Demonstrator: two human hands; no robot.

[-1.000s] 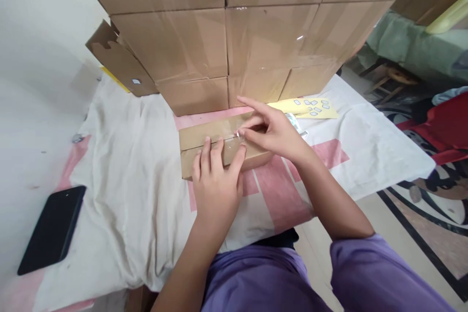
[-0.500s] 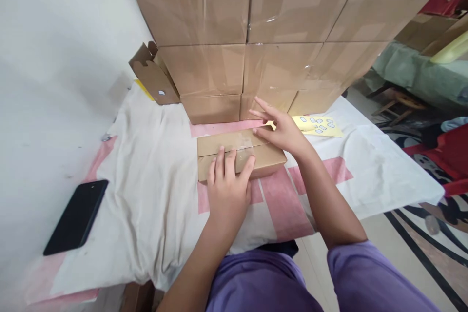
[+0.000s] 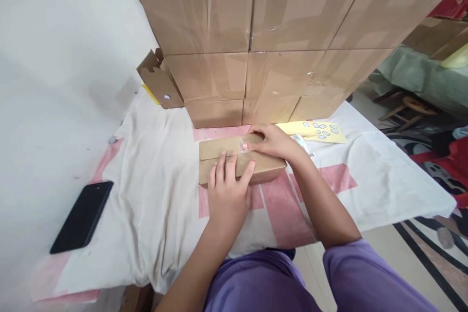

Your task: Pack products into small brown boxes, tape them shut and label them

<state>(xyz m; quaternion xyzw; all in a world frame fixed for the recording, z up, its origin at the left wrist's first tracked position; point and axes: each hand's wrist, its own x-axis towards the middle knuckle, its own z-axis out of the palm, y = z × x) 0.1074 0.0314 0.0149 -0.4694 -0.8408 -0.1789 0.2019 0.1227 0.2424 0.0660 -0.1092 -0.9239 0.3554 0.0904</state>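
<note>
A small flat cardboard box (image 3: 219,148) lies on a white and pink cloth (image 3: 153,195) in front of me. My left hand (image 3: 228,190) rests on its near edge, fingers spread flat on the lid. My right hand (image 3: 272,141) lies over the box's right end, fingers curled, pressing a strip of clear tape (image 3: 243,145) onto the lid seam. Both forearms come up from purple-clad knees at the bottom of the view.
A tall stack of taped cardboard cartons (image 3: 263,34) stands just behind the box. A yellow sheet with small stickers (image 3: 318,129) lies to the right. A black phone (image 3: 82,217) sits at the left. A folded cardboard flap (image 3: 159,80) leans by the wall.
My right hand has dropped from raised, spread fingers to curled fingers pressing on the lid. My left hand has stayed on the box. The view has shifted slightly.
</note>
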